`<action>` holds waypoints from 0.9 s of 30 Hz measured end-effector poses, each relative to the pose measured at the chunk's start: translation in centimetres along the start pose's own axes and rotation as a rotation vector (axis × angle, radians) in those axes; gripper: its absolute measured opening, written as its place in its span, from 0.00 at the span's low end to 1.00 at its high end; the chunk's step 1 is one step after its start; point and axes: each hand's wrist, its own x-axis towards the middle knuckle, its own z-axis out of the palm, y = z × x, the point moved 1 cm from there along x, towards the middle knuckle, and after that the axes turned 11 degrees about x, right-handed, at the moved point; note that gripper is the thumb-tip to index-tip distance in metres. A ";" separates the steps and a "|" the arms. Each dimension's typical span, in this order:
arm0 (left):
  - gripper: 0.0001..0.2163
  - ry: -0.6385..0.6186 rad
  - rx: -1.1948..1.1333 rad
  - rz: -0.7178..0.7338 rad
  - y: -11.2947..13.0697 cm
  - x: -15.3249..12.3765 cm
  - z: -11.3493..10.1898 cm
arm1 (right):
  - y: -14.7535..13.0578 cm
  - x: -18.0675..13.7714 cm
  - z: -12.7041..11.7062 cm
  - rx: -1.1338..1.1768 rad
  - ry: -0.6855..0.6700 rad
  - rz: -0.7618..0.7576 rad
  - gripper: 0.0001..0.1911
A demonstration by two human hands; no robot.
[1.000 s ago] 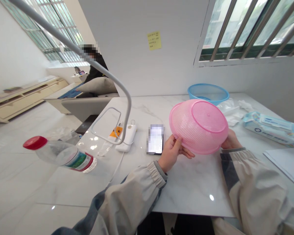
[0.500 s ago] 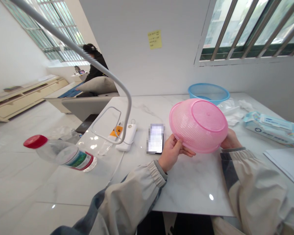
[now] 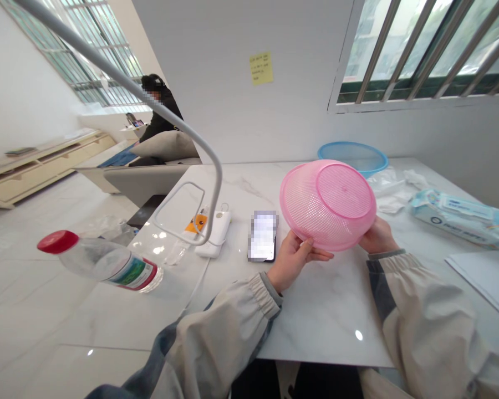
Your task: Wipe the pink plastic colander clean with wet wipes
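Observation:
Both my hands hold a pink perforated plastic colander [image 3: 328,205], tilted with its underside and round base facing me. My left hand [image 3: 294,261] grips its lower left rim, fingers spread beneath it. My right hand [image 3: 378,236] supports the right side, partly hidden behind the colander. Beyond it sits a blue plastic bowl [image 3: 352,155], its lower part hidden by the colander. A smartphone [image 3: 263,236] with a blurred screen lies on the marble table [image 3: 324,316] just left of my left hand.
A clear water bottle [image 3: 108,264] with a red cap lies at the left. A white lamp arm [image 3: 149,105] curves over a white device [image 3: 217,233]. Plastic film [image 3: 391,191], a wipes pack [image 3: 461,221] and white paper [image 3: 486,282] lie right. A seated person [image 3: 160,108] is far back.
The pink colander has shifted up and to the left, with both my hands moving slightly the same way. The blue bowl is now more hidden behind it.

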 end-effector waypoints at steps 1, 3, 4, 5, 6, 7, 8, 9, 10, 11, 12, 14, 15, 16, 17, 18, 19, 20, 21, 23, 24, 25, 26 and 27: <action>0.26 0.002 -0.006 -0.002 0.0 0.0 0.0 | 0.1 0.2 -0.2 -0.004 0.006 -0.002 0.09; 0.26 -0.002 -0.009 -0.006 0.1 0.0 0.0 | 0.4 0.6 -0.6 -0.006 0.001 -0.006 0.09; 0.26 -0.007 -0.005 -0.009 0.1 0.0 0.0 | 0.5 0.7 -0.7 -0.006 -0.014 -0.009 0.09; 0.25 -0.013 0.001 -0.015 0.0 -0.1 0.1 | 0.6 0.8 -0.8 -0.005 -0.034 -0.012 0.09; 0.25 -0.019 0.009 -0.023 0.0 -0.1 0.1 | 0.7 0.8 -0.9 -0.003 -0.055 -0.017 0.09; 0.25 -0.026 0.019 -0.032 0.0 -0.1 0.1 | 0.8 0.7 -1.0 0.000 -0.074 -0.022 0.09; 0.26 -0.034 0.030 -0.041 0.0 -0.2 0.1 | 0.9 0.7 -1.0 0.003 -0.091 -0.027 0.08; 0.26 -0.042 0.043 -0.050 0.0 -0.2 0.1 | 1.0 0.6 -0.9 0.007 -0.104 -0.031 0.08; 0.26 -0.049 0.057 -0.058 0.0 -0.3 0.1 | 1.1 0.5 -0.8 0.010 -0.112 -0.034 0.08; 0.27 -0.055 0.070 -0.065 0.1 -0.3 0.1 | 1.2 0.3 -0.6 0.014 -0.115 -0.032 0.09; 0.27 -0.058 0.082 -0.069 0.2 -0.3 0.1 | 1.3 0.2 -0.4 0.018 -0.116 -0.026 0.10; 0.27 -0.060 0.103 -0.070 0.4 -0.4 0.1 | 1.5 -0.1 0.1 0.019 -0.119 -0.002 0.13; 0.27 -0.060 0.111 -0.068 0.5 -0.4 0.1 | 1.6 -0.2 0.3 0.017 -0.128 0.013 0.14; 0.27 -0.059 0.118 -0.064 0.6 -0.4 0.1 | 1.7 -0.3 0.5 0.013 -0.142 0.026 0.14; 0.27 -0.057 0.124 -0.060 0.6 -0.4 0.1 | 1.8 -0.3 0.6 0.006 -0.158 0.037 0.14; 0.27 -0.050 0.130 -0.056 0.6 -0.4 0.1 | 1.8 -0.3 0.6 -0.004 -0.171 0.048 0.13; 0.27 -0.039 0.135 -0.052 0.6 -0.3 0.1 | 1.9 -0.3 0.6 -0.015 -0.184 0.063 0.12; 0.28 -0.025 0.141 -0.048 0.5 -0.3 0.0 | 2.0 -0.3 0.6 -0.026 -0.199 0.085 0.10; 0.28 -0.010 0.148 -0.043 0.4 -0.2 -0.1 | 2.1 -0.3 0.5 -0.038 -0.214 0.110 0.09; 0.28 0.017 0.166 -0.029 0.3 0.0 -0.2 | 2.1 -0.5 0.5 -0.059 -0.250 0.157 0.05; 0.28 0.030 0.178 -0.019 0.2 0.1 -0.2 | 2.1 -0.6 0.5 -0.067 -0.263 0.173 0.05; 0.28 0.041 0.193 -0.005 0.2 0.2 -0.3 | 2.0 -0.8 0.6 -0.071 -0.267 0.181 0.05; 0.28 0.053 0.210 0.013 0.2 0.3 -0.3 | 1.9 -1.0 0.8 -0.070 -0.263 0.186 0.06; 0.28 0.069 0.228 0.036 0.3 0.3 -0.3 | 1.8 -1.2 1.0 -0.068 -0.259 0.192 0.08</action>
